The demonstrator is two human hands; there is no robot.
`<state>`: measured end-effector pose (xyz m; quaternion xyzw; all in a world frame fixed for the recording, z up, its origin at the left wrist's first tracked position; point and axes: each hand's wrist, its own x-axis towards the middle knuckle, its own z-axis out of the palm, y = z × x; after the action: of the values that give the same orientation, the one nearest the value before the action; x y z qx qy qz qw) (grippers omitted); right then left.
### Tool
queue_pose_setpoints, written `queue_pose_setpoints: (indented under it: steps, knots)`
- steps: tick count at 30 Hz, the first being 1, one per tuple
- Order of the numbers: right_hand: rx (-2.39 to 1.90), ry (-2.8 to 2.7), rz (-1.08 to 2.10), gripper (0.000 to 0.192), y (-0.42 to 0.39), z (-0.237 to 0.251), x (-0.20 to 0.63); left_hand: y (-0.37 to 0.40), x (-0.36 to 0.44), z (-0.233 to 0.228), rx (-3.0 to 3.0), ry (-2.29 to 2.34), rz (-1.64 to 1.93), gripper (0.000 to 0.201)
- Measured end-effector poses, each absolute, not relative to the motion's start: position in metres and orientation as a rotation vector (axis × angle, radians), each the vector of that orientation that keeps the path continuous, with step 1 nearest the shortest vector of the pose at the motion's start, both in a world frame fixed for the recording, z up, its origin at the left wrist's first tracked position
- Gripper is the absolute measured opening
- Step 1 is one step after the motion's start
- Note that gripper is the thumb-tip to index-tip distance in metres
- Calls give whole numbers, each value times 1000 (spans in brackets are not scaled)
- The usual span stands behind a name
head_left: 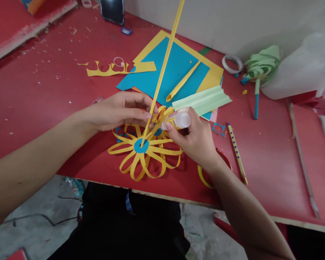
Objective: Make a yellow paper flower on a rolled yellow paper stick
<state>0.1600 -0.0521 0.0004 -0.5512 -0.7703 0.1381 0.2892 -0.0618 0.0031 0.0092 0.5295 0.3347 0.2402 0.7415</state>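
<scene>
Red table (43, 94): one paper flower (144, 151) (two hands)

Soft, even daylight, faint shadows under the paper loops, wide-angle bending at edges, slight blur throughout.

Open ground: bare red tabletop (43, 97) at nine o'clock.
Blocked: stacked blue and yellow paper sheets (176, 65) at twelve; spotted yellow pencil (237, 153) at three.

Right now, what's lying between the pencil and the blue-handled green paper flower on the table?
In the head view, only bare red table lies between the pencil and the paper flower. The folded green paper sits off to the left, not between them.
</scene>
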Motion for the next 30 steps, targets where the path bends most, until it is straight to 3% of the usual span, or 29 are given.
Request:
queue_pose_setpoints:
  steps: [16,30]
  knots:
    - [-1436,-2105,331,24,-51,0,161,5,-62,4,1232,810,539,18]
    - [-1377,-2126,426,24,-53,-2,157,5,-61,7,1204,787,534,16]
